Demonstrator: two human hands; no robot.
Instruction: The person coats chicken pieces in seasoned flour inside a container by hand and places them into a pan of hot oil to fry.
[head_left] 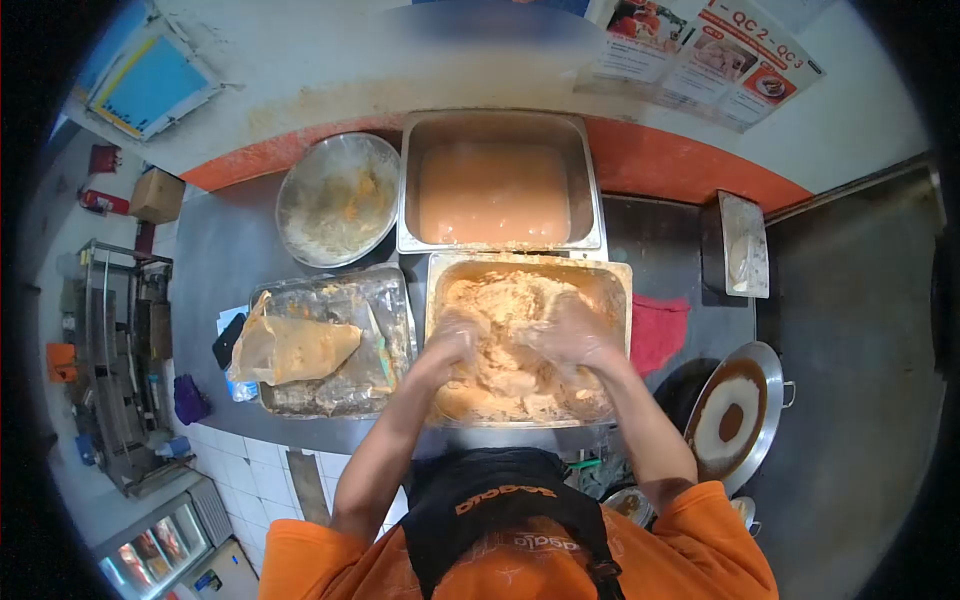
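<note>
Both hands are inside a rectangular metal pan point(620, 290) of pale orange, flour-like breading mix point(510, 295). My left hand point(455, 338) is at the left part of the pan, touching the clumpy mix. Opposite it, my right hand point(568, 338) reaches in from the right. Motion blur and the coating mix hide the fingers of both hands, so I cannot make out what they grip. Directly behind stands a deeper metal pan point(590, 180) holding smooth orange liquid point(495, 195).
A dusted metal bowl point(335, 205) sits at the back left. Left of the breading lies a messy tray point(385, 290) with a floury bag point(300, 345) and a green-handled knife point(385, 355). On the right are a red cloth point(658, 330) and a round pan of powders point(705, 420).
</note>
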